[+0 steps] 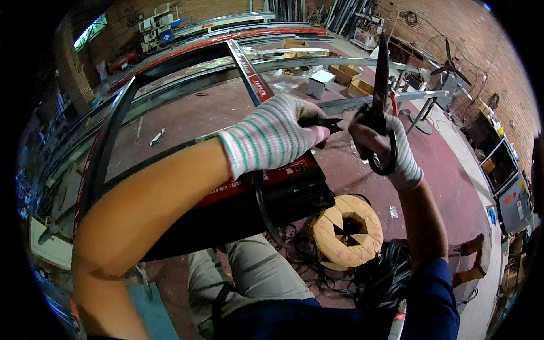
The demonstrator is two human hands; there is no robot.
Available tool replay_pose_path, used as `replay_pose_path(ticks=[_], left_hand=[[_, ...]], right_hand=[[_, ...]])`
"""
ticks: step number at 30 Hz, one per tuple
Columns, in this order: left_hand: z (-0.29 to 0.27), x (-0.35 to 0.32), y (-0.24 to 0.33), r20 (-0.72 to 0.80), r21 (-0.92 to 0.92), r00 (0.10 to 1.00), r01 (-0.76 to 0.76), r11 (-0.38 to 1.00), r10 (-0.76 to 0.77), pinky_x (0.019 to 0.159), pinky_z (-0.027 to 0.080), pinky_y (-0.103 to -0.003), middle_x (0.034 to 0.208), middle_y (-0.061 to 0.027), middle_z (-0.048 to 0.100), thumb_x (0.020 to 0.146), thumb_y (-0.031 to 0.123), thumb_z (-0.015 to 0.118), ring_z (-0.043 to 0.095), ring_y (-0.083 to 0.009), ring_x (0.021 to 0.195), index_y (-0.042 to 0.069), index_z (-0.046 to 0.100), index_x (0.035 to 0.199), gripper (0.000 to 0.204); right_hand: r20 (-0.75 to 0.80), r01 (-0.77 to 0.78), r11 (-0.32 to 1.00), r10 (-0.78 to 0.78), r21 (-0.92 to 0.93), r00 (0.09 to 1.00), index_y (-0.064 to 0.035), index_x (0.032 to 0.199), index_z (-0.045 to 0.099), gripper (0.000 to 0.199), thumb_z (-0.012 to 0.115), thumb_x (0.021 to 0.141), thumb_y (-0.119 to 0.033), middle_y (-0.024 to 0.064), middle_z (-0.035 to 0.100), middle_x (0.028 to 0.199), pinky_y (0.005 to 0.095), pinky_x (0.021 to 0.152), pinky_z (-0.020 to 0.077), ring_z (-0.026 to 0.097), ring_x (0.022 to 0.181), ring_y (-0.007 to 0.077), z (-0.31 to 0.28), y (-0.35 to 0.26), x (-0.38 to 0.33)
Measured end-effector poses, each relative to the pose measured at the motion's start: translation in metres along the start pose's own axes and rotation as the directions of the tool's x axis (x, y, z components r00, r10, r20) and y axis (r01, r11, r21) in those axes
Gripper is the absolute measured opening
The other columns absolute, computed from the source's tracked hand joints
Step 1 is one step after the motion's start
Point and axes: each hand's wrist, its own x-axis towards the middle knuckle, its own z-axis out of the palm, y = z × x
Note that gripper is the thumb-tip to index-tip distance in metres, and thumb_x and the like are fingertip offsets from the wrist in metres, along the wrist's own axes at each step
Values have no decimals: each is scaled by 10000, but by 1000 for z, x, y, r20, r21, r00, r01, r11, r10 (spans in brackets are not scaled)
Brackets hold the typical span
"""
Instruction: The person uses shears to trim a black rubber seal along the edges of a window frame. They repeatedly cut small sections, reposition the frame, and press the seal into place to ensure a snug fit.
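Both my hands wear white knit gloves with green and pink stripes. In my right hand (378, 136) is a pair of dark scissors (381, 76), blades upward and handle loops around the fingers. My left hand (286, 127) is closed around a short dark end (328, 122) that looks like a black strip, its tip pointing at the scissors. The hands are close together but apart, above the corner of a large black frame (272, 198) with red film on it. A thin black strip (263, 207) hangs down over the frame's near side.
On the floor by my legs lies a ring-shaped coil wrapped in brown paper (324, 229), beside a heap of black strips (385, 272). Farther off are long metal profiles (198, 25), cardboard boxes (361, 88), a standing fan (449, 63) and a grey cabinet (515, 201).
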Motion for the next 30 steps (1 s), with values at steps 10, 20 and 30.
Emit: replay_pose_path(ticks=[10,20,30], left_hand=[[8,-1,1,22,58,999,-35,998,34,774,518,-297,870,-104,729,914,241,701,642,-137,811,-44,710,1048,315],[6,-4,0,22,149,998,-59,987,56,765,519,-322,870,-148,724,915,261,690,661,-181,807,-47,698,1047,335],[10,-2,7,61,91,998,16,996,-22,597,497,-293,740,-49,676,918,247,682,607,-115,633,-15,700,1025,284]], right_hand=[[-23,-116,956,114,-270,993,1,860,579,508,745,863,-480,2,466,665,301,577,407,411,667,96,-7,42,-80],[25,-182,904,207,-386,978,17,867,600,603,748,822,-565,31,449,648,314,578,417,399,672,106,-3,24,-85],[-23,-53,679,53,-733,998,-16,890,617,645,797,721,-612,88,546,594,344,506,438,535,520,214,-5,17,-82]])
